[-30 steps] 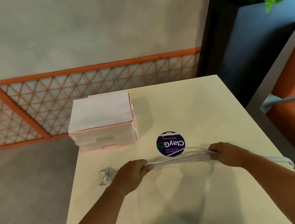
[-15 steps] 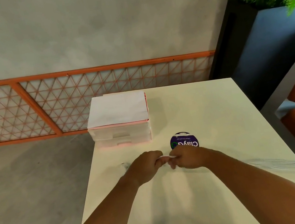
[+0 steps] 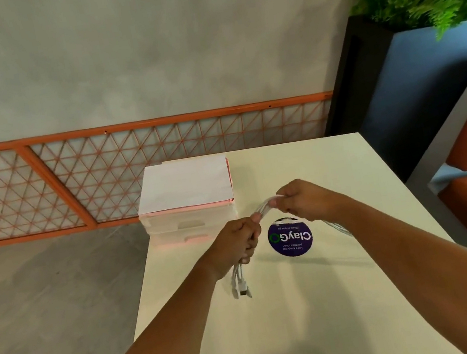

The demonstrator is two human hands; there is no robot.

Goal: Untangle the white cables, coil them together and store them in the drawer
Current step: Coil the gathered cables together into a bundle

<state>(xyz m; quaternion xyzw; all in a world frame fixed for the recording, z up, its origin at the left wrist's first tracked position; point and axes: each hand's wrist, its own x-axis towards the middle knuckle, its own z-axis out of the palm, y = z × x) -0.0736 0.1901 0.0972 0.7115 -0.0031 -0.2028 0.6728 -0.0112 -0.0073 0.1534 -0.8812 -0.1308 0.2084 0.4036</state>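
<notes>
Your left hand [image 3: 235, 246] has a closed grip on the white cables [image 3: 263, 209], and their plug ends [image 3: 242, 289] hang down below your fist. Your right hand [image 3: 301, 199] pinches the same bunch just above the round sticker [image 3: 290, 238] on the bench [image 3: 326, 301]. The drawer box [image 3: 187, 203] sits behind, shut.

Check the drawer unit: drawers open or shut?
Shut: both fronts of the drawer unit sit flush; the white cables are outside, in both hands.
</notes>
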